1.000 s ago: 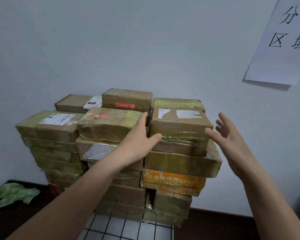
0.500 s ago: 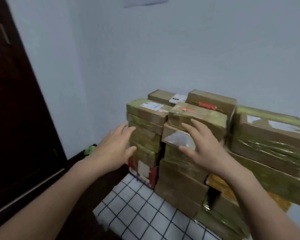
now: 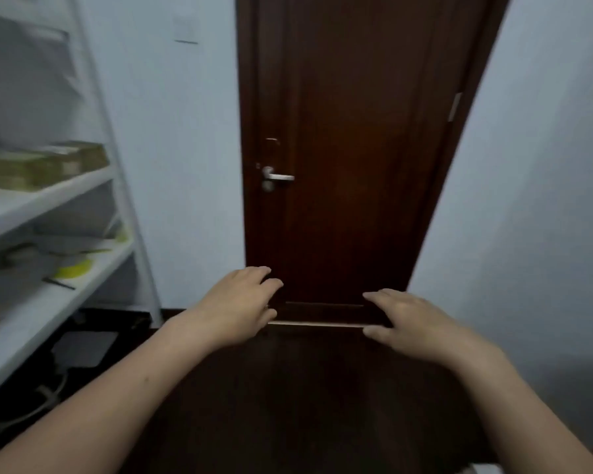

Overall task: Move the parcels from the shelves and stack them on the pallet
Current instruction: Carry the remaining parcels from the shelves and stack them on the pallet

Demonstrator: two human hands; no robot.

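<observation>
Both grips are held out before the foot of the door (image 3: pixel 350 148), fingers loosely spread and nothing held: the left grip (image 3: pixel 240 302) is seen before its lower left corner, the right grip (image 3: pixel 415 323) before its lower right. The blurred parcels (image 3: pixel 42 165) are found left of the door, on the white shelves (image 3: pixel 65 189), well apart from either grip
</observation>
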